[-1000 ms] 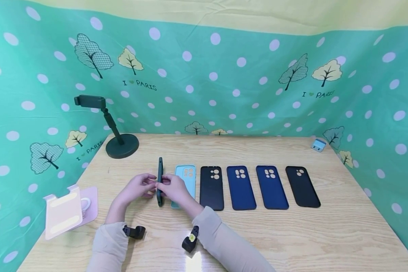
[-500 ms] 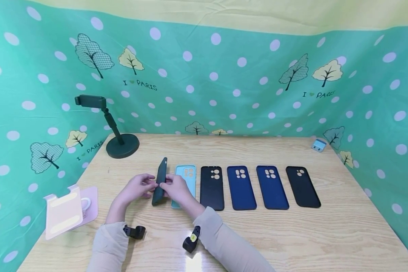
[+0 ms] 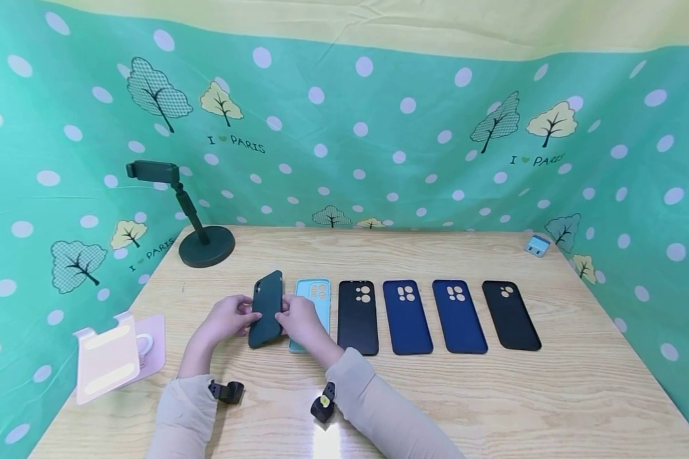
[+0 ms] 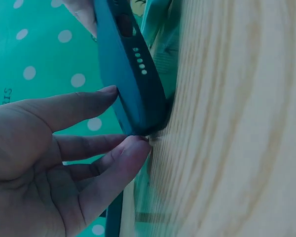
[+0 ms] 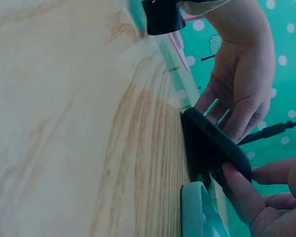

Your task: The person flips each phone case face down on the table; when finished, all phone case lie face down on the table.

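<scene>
Both the left grip and the right grip pinch a tilted dark-green phone case.

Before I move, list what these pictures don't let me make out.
Far face of the dark green phone case: turned away in the head view, too dark in the right wrist view.
Light blue case: partly covered by the right hand in the head view, cut off by the bottom edge in the right wrist view.
Any markings on the blue adapter: too small in the head view.
</scene>
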`<action>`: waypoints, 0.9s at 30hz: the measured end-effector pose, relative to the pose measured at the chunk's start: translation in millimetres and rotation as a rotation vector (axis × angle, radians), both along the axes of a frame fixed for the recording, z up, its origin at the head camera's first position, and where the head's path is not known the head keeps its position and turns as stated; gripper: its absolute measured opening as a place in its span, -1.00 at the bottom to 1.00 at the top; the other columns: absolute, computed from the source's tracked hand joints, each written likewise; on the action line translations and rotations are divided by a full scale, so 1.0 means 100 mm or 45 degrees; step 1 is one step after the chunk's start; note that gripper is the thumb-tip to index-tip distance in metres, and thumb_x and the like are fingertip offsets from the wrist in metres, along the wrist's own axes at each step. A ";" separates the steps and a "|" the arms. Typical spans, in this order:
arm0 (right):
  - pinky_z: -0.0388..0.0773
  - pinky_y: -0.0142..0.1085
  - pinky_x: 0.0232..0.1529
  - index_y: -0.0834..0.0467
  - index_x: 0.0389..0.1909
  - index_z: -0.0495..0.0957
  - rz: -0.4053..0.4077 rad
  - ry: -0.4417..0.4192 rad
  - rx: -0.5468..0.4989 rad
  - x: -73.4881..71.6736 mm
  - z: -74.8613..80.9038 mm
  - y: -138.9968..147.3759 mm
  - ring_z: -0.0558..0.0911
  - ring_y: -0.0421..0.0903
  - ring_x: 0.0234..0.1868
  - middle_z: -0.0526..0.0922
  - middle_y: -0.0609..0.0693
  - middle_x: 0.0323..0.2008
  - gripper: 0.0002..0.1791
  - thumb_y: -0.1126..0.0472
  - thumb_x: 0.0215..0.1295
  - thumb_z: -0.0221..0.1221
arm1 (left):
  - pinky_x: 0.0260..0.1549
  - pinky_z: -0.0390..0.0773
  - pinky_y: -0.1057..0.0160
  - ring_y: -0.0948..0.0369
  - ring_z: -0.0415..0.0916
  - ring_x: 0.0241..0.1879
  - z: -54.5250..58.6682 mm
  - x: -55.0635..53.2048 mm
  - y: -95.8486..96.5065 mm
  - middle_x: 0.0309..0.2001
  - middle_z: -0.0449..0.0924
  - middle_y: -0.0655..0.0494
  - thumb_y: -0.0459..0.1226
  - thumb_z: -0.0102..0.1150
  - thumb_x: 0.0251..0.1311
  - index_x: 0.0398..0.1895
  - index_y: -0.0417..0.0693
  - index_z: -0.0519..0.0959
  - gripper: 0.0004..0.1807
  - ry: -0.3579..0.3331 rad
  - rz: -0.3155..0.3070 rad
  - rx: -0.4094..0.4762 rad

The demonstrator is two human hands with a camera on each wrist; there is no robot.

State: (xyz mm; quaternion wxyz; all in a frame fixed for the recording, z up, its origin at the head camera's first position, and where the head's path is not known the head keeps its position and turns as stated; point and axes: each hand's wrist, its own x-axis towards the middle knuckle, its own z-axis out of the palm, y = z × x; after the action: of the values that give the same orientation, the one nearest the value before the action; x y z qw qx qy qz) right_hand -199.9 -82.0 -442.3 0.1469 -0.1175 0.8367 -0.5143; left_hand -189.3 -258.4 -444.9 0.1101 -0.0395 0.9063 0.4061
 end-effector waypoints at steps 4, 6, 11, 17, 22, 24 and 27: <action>0.54 -0.53 -0.62 0.31 0.06 0.57 0.028 0.096 0.137 0.00 0.00 -0.01 0.60 -0.25 -0.58 0.69 0.04 -0.39 -0.68 0.35 0.30 0.17 | -0.49 0.67 0.28 0.24 0.56 -0.49 0.01 0.00 -0.02 -0.21 0.55 -0.23 -0.32 0.19 0.26 0.20 -0.57 0.30 -0.43 0.004 -0.009 -0.068; 0.50 -0.54 -0.65 0.33 -0.04 0.60 0.048 0.142 0.217 0.01 0.01 -0.01 0.54 -0.28 -0.65 0.60 -0.01 -0.54 -0.75 0.34 0.29 0.19 | -0.47 0.67 0.27 0.22 0.57 -0.47 0.01 -0.01 -0.02 -0.19 0.56 -0.26 -0.32 0.19 0.25 0.21 -0.56 0.31 -0.43 0.004 -0.005 -0.099; 0.46 -0.50 -0.58 0.31 -0.14 0.63 0.130 0.220 0.454 0.03 0.05 -0.02 0.51 -0.24 -0.64 0.58 0.01 -0.63 -0.78 0.25 0.28 0.23 | -0.31 0.69 0.14 0.07 0.60 -0.30 0.02 -0.01 -0.03 -0.14 0.58 -0.32 -0.30 0.22 0.23 0.19 -0.56 0.33 -0.42 0.020 -0.022 -0.216; 0.47 -0.44 -0.50 0.29 -0.15 0.62 0.171 0.225 0.592 0.06 0.07 -0.05 0.52 -0.23 -0.49 0.68 0.05 -0.38 -0.73 0.16 0.29 0.23 | -0.23 0.66 0.06 0.01 0.60 -0.23 0.05 0.00 -0.02 -0.12 0.57 -0.35 -0.30 0.22 0.22 0.19 -0.56 0.33 -0.42 0.008 -0.035 -0.279; 0.44 -0.45 -0.50 0.28 -0.18 0.62 0.188 0.267 0.650 0.08 0.09 -0.05 0.48 -0.23 -0.49 0.65 0.03 -0.39 -0.74 0.13 0.31 0.22 | -0.34 0.62 0.15 0.13 0.56 -0.39 0.08 0.01 0.01 -0.21 0.57 -0.27 -0.32 0.22 0.22 0.19 -0.57 0.32 -0.42 -0.010 -0.027 -0.289; 0.46 -0.45 -0.49 0.28 -0.19 0.63 0.190 0.289 0.660 0.09 0.10 -0.05 0.49 -0.23 -0.48 0.66 0.04 -0.37 -0.74 0.14 0.30 0.23 | -0.34 0.59 0.15 0.14 0.53 -0.40 0.08 0.01 0.01 -0.23 0.56 -0.24 -0.33 0.22 0.22 0.18 -0.57 0.33 -0.43 -0.006 -0.027 -0.305; 0.51 -0.43 -0.45 0.28 -0.17 0.63 0.190 0.297 0.670 0.09 0.10 -0.05 0.55 -0.21 -0.43 0.68 0.06 -0.31 -0.73 0.13 0.31 0.22 | -0.31 0.58 0.14 0.12 0.53 -0.37 0.07 0.01 0.02 -0.23 0.56 -0.24 -0.34 0.22 0.21 0.18 -0.57 0.34 -0.44 -0.011 -0.022 -0.316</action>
State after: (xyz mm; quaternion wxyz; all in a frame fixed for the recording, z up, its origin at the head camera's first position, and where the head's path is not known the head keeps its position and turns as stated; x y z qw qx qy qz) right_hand -190.8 -86.9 -432.0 0.1124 -0.1948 0.9416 -0.2507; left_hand -188.3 -256.7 -437.5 0.1118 -0.0466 0.9495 0.2896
